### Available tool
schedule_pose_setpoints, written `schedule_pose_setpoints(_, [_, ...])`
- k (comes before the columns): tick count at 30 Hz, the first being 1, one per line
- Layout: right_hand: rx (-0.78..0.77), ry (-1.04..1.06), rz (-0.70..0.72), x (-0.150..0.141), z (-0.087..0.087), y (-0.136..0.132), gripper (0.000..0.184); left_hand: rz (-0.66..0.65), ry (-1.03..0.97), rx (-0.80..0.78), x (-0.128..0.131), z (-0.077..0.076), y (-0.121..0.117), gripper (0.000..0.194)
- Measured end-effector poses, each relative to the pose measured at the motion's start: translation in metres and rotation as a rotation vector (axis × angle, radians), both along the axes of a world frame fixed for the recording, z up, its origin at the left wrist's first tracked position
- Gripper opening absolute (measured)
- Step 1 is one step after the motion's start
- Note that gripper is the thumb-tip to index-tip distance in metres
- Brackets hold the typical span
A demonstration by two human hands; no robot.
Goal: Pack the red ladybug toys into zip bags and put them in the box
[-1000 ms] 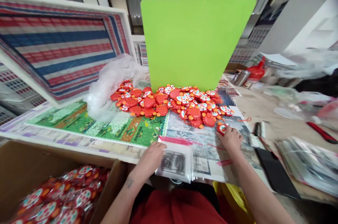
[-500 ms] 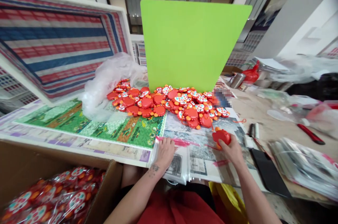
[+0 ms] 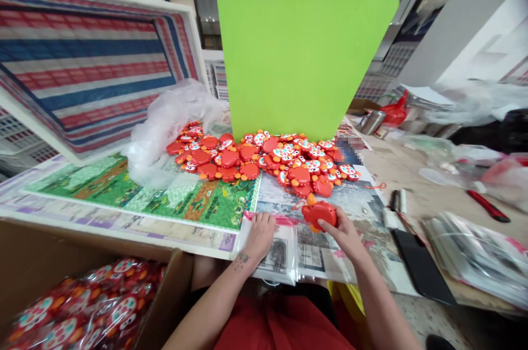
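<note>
My right hand (image 3: 343,231) grips a red and orange crab-shaped toy (image 3: 319,213), held just above the table near the top of a stack of clear zip bags (image 3: 284,251). My left hand (image 3: 259,234) rests on that stack, its fingers curled at the pink zip strip (image 3: 274,219) of the top bag. A heap of the same red toys (image 3: 264,160) lies further back on the table, in front of a green board (image 3: 301,64).
A cardboard box (image 3: 49,240) at the lower left holds bagged toys (image 3: 82,311). Crumpled clear plastic (image 3: 165,124) lies left of the heap. A black pad (image 3: 418,267), a red-handled tool (image 3: 482,204) and more plastic bags (image 3: 478,256) sit to the right.
My right hand picked one toy off the table by the heap and carried it left toward the bags. My left hand slid up the bag stack to the zip strip.
</note>
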State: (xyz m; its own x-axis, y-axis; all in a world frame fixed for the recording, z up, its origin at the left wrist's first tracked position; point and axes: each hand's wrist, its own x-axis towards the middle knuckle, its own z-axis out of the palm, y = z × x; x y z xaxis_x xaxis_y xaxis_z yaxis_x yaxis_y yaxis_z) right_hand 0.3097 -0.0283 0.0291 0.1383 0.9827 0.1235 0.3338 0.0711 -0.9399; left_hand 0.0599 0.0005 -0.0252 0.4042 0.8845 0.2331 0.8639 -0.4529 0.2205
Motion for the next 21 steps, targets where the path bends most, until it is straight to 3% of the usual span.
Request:
schedule_pose_setpoints(3, [-0.034, 0.030, 0.152, -0.001, 0.010, -0.004, 0.049, -0.038, -0.102, 0.000, -0.002, -0.008, -0.002, 0.017])
schedule_pose_setpoints(6, [-0.072, 0.154, 0.295, -0.011, 0.013, -0.001, 0.051, -0.073, -0.171, 0.012, -0.004, -0.006, -0.004, 0.033])
schedule_pose_setpoints(11, [0.002, 0.304, 0.239, -0.041, -0.004, 0.029, 0.055, -0.207, -0.078, -0.028, -0.006, 0.006, -0.009, 0.025])
schedule_pose_setpoints(16, [-0.019, 0.188, 0.286, -0.064, -0.027, 0.055, 0.055, -0.192, -0.142, 0.034, -0.008, 0.007, -0.009, 0.023])
schedule_pose_setpoints(21, [-0.093, 0.012, 0.425, -0.090, -0.032, 0.061, 0.047, -0.116, -0.221, 0.083, -0.010, 0.003, -0.008, 0.018])
